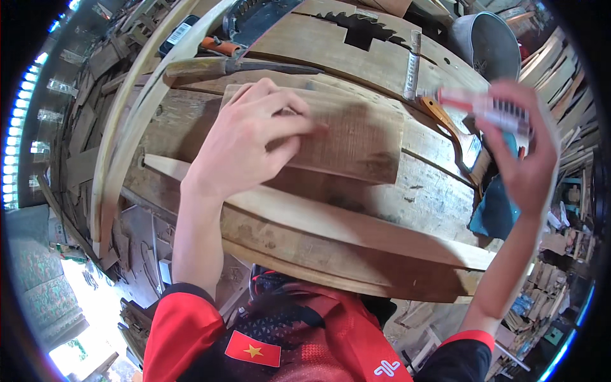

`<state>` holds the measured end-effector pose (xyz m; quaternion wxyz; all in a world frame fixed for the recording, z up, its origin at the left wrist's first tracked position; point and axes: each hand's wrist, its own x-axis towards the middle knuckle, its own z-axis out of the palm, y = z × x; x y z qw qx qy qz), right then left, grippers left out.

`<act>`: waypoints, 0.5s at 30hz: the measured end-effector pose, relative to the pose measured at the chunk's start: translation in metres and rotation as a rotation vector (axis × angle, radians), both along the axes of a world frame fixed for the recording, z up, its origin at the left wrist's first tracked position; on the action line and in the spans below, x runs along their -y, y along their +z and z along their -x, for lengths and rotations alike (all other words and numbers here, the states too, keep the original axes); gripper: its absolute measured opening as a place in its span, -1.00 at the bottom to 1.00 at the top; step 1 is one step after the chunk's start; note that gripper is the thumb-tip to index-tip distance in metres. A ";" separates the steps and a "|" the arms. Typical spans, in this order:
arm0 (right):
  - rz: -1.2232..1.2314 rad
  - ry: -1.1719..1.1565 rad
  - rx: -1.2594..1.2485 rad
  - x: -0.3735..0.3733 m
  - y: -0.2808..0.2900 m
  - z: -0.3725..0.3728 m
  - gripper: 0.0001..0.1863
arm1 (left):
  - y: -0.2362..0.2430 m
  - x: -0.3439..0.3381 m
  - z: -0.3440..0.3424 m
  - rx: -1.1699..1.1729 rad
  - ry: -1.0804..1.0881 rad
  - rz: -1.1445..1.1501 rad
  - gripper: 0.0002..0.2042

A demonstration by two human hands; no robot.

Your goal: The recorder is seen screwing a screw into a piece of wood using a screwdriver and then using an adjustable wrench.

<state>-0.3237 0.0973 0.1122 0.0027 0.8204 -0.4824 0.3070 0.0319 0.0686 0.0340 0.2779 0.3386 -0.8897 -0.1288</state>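
My left hand (254,137) is over a rectangular wooden block (359,137) on the workbench. Its fingers are loosely bent and its thumb stands apart, with no object visible between them; whether it touches the block I cannot tell. Raised at the right, my right hand (531,159) is closed around a small red-and-white tube (487,109), smeared by motion. Below that hand are a brush with a wooden handle (439,118) and a teal cloth or sheet (496,207). A long, tapered, curved wooden strip (331,219) lies in front of the block.
A ruler (412,63), a toothed dark blade (363,32) and a wooden-handled tool (197,69) lie on the bench's far side. A handsaw (261,22) is beyond them. Long curved strips (124,137) stand at the left. A grey bucket (487,48) sits at the back right, near stacked wood (560,83).
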 end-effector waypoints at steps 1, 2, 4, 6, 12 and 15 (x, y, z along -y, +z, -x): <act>-0.004 -0.036 0.022 -0.012 -0.012 0.003 -0.60 | -0.001 0.001 0.000 0.055 0.007 0.008 -0.66; -0.007 -0.058 0.057 -0.022 -0.030 0.007 -0.59 | -0.003 0.001 0.000 0.052 0.000 0.046 -0.63; 0.004 -0.108 0.196 -0.042 -0.061 0.023 -0.57 | -0.004 0.003 0.005 0.016 -0.013 0.046 -0.65; 0.041 -0.187 0.171 -0.054 -0.079 0.030 -0.58 | -0.003 0.006 0.007 -0.009 -0.011 0.054 -0.73; 0.002 -0.213 0.194 -0.055 -0.093 0.037 -0.56 | -0.002 0.007 0.004 0.039 0.050 0.041 -0.70; -0.049 -0.194 0.176 -0.058 -0.099 0.045 -0.56 | -0.004 0.008 0.005 0.020 0.050 0.010 -0.66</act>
